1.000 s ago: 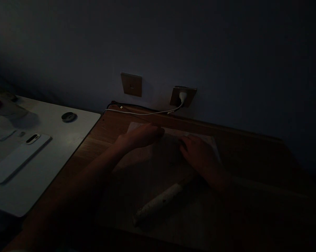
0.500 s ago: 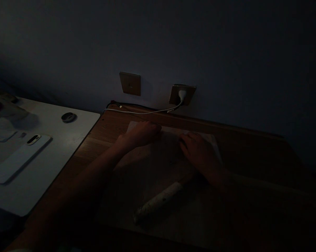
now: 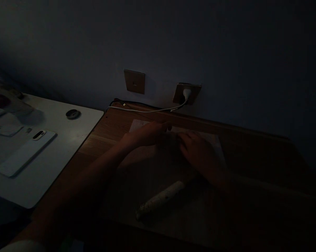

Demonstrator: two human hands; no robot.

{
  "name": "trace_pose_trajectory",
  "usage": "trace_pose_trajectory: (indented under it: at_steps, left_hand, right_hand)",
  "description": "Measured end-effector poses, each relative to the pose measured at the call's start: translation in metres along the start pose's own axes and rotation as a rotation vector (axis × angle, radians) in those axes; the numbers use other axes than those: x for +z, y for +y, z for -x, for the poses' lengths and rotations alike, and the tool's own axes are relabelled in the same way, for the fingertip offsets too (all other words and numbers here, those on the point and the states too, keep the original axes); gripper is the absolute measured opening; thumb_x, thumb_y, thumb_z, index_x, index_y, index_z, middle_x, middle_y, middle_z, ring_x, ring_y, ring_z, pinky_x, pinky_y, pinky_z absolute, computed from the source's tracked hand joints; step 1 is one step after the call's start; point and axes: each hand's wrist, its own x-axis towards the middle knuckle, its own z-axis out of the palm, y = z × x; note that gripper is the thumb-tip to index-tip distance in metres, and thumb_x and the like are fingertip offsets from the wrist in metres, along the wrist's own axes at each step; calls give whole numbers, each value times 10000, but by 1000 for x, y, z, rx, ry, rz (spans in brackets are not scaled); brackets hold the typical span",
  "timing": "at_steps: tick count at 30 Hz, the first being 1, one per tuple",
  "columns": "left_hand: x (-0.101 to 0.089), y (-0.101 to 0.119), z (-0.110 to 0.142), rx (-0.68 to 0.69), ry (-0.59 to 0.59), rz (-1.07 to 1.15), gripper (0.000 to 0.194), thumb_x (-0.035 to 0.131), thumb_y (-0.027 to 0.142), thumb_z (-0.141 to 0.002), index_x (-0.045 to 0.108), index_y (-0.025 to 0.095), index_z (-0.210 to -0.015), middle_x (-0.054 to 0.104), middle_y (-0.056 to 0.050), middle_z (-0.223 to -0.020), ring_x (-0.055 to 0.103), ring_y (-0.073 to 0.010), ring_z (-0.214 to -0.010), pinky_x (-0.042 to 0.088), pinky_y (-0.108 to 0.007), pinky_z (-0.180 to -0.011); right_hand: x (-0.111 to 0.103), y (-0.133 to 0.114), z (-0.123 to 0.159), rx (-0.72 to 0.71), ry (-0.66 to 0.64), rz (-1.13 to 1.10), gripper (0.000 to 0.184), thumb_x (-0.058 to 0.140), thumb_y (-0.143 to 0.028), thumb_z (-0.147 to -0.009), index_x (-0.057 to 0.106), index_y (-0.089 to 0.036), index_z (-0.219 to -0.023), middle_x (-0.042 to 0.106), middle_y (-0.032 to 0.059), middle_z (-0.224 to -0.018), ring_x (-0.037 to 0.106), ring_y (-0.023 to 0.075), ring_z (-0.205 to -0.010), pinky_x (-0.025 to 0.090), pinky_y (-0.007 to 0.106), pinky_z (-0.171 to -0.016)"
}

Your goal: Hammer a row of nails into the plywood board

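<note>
In dim light, my left hand (image 3: 154, 133) is over the far part of a pale flat board or sheet (image 3: 137, 125), its fingers curled. My right hand (image 3: 196, 147) is close beside it, fingers bent and pressed together, pointing toward the left hand. Shadow hides whatever lies between or under the fingertips. Nearer to me, a pale speckled stick-like thing (image 3: 160, 200) lies slantwise on the board; its far end runs into shadow below my right wrist, and neither hand's fingers touch it.
A white table (image 3: 58, 154) on the left carries a phone (image 3: 27, 154), a small round dark item (image 3: 72, 114) and blurred clutter. Behind the wooden tabletop (image 3: 113, 122), a white plug (image 3: 186, 93) sits in a wall socket, its cable (image 3: 144, 111) trailing left along the back edge.
My left hand has shifted right, closer to my right hand, and its fingers are less tightly balled. The right hand stays nearly in place. The view has shifted slightly.
</note>
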Motion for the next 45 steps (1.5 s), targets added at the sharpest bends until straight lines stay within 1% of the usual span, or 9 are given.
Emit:
trace_pose_trajectory:
  at_steps: [3,9,19,24,28,31,37,41,45]
  left_hand:
    - [8,-3,-4,67,12,38,296,553,62,-972,706,144,-1211,754,-121,-1186,733,-197,-968,540,-293,-844]
    - [19,-6,-8,135,9,8,313,515,29,-967,762,142,-1123,782,-119,-1056,743,-210,-969,562,-304,-865]
    - [16,4,-9,-77,152,-103,189,561,164,-1016,746,131,-1041,775,-117,-933,727,-220,-840,498,-295,-723]
    - [-1,0,-2,39,-16,48,125,637,178,-977,739,149,-910,747,-44,-821,663,-152,-708,426,-264,-652]
    - [-6,-2,2,126,-110,164,184,643,222,-988,744,165,-845,723,-3,-766,637,-122,-664,402,-254,-633]
    - [-7,-1,2,124,-157,156,153,640,158,-964,768,171,-881,744,-8,-810,657,-127,-702,417,-251,-658]
    - [-10,-3,4,36,-134,91,270,646,175,-966,746,181,-1216,762,-72,-1111,703,-165,-894,495,-253,-779]
    - [-3,-4,2,49,-166,10,226,574,159,-999,745,139,-1146,730,-113,-1135,695,-194,-958,508,-274,-821]
    - [3,6,-1,85,-189,-22,206,580,118,-972,752,136,-1084,730,-104,-1080,692,-187,-900,503,-270,-793]
  right_hand:
    - [3,-9,1,18,-6,176,332,511,-67,-974,728,-127,-1218,719,183,-1259,653,341,-1166,523,449,-962]
    - [12,-19,3,-13,55,325,338,476,-25,-978,731,-180,-1136,750,151,-1144,660,305,-1059,533,424,-879]
    - [14,-20,-1,-10,120,289,367,464,6,-966,738,-193,-1105,753,148,-1136,657,292,-1050,522,404,-865]
    - [3,-16,-3,38,76,155,377,428,1,-974,738,-183,-1087,757,139,-1154,684,284,-1070,513,393,-904]
    - [-8,-7,-3,-16,-87,-72,315,483,-44,-964,738,-189,-1080,780,105,-1126,725,256,-1051,519,359,-924]
    - [-10,-3,-1,-50,-144,-104,329,507,-68,-960,750,-184,-1149,788,111,-1203,737,269,-1094,534,374,-952]
    - [-13,15,3,19,9,-92,367,532,-211,-1042,722,-216,-1355,795,115,-1278,761,310,-1117,573,441,-951]
    - [-17,27,4,26,8,-119,346,546,-242,-1045,734,-230,-1336,804,111,-1258,772,310,-1093,585,452,-947]
    - [-18,23,5,-6,-122,-114,362,542,-223,-1042,716,-209,-1359,790,124,-1290,761,312,-1134,578,457,-971]
